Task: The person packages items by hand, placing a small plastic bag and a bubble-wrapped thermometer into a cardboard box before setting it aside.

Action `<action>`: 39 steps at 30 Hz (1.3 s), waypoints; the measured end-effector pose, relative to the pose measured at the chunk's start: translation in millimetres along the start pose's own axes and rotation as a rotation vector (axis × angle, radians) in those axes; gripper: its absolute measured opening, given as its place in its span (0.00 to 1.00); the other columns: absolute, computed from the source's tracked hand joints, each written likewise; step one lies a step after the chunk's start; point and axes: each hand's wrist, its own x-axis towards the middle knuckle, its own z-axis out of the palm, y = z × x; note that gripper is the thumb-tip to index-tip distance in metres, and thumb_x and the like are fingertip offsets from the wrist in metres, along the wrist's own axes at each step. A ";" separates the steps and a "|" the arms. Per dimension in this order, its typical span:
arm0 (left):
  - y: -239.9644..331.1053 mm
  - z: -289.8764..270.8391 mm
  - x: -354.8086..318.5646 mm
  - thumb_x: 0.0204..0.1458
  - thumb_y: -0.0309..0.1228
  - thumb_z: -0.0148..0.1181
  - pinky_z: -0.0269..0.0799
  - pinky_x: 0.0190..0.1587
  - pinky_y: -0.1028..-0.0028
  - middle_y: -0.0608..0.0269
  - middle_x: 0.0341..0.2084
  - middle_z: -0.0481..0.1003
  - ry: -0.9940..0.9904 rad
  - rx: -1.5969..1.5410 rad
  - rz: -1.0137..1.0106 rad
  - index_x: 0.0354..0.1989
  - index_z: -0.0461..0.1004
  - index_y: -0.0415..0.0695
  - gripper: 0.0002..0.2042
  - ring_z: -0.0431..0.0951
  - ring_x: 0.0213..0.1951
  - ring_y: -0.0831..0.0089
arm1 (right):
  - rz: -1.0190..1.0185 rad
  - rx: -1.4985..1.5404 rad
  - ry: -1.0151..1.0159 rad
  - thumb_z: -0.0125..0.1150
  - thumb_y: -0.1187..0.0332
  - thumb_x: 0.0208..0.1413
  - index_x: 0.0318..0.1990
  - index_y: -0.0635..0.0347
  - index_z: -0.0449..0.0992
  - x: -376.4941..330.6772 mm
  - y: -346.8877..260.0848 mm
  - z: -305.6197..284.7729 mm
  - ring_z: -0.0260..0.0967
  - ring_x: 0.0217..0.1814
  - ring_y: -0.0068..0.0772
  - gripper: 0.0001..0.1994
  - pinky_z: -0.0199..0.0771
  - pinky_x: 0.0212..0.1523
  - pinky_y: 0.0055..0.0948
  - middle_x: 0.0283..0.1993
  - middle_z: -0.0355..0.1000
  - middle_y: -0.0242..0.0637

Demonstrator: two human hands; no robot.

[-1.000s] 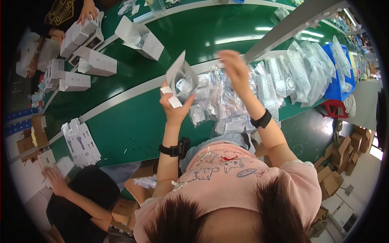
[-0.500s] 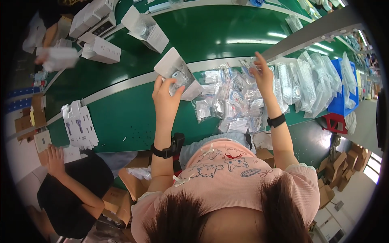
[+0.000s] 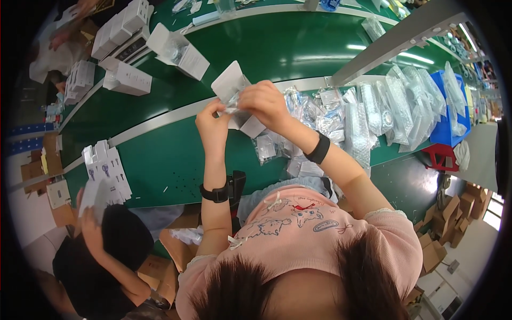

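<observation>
An open white carton (image 3: 252, 128) stands tilted in front of me at the green bench's near rail, its lid flap (image 3: 228, 83) raised. Both hands meet over its mouth. My left hand (image 3: 212, 127) is closed at the left side, thumb and finger pinching crumpled clear plastic. From the right, my right hand (image 3: 265, 106) reaches over the carton with bent fingers closed on a small clear plastic bag (image 3: 231, 109). The hands hide most of the bag and the carton's inside. Beside the carton lies a pile of small clear bags (image 3: 325, 114) with white and blue contents.
Bubble-wrapped packs (image 3: 368, 109) lie right of the pile, before a blue bin (image 3: 450, 114). Another open carton (image 3: 184, 53) and a white box (image 3: 128, 77) stand on the far bench. At left, a co-worker's hand (image 3: 92, 229) holds a white piece near printed sheets (image 3: 109, 170).
My right hand has come left from the bag pile to the carton, bringing a small bag. My left hand's fingers have closed to a pinch. The co-worker has lifted a white piece.
</observation>
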 end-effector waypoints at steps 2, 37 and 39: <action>-4.7 1.5 0.1 0.34 0.23 0.63 0.64 0.28 0.77 0.52 0.34 0.75 0.056 -0.063 0.067 0.22 0.70 0.31 0.09 0.69 0.25 0.77 | -0.078 -0.177 -0.154 0.63 0.73 0.36 0.30 0.57 0.74 -4.8 1.9 -4.3 0.63 0.48 0.43 0.09 0.64 0.46 0.38 0.45 0.66 0.38; -106.9 -122.7 31.5 0.35 0.39 0.67 0.60 0.51 0.62 0.48 0.51 0.61 0.166 0.867 -0.034 0.47 0.62 0.41 0.30 0.61 0.53 0.53 | 0.898 -0.862 -0.142 0.57 0.65 0.36 0.58 0.52 0.55 -176.8 38.3 -203.6 0.65 0.44 0.49 0.35 0.66 0.43 0.39 0.43 0.64 0.52; -121.8 -154.4 32.8 0.35 0.39 0.67 0.61 0.50 0.63 0.49 0.50 0.63 0.081 0.821 -0.080 0.47 0.62 0.40 0.30 0.63 0.51 0.55 | 1.036 -0.603 -0.037 0.54 0.66 0.37 0.59 0.53 0.53 -151.3 14.7 -212.1 0.62 0.49 0.46 0.35 0.64 0.48 0.36 0.48 0.63 0.50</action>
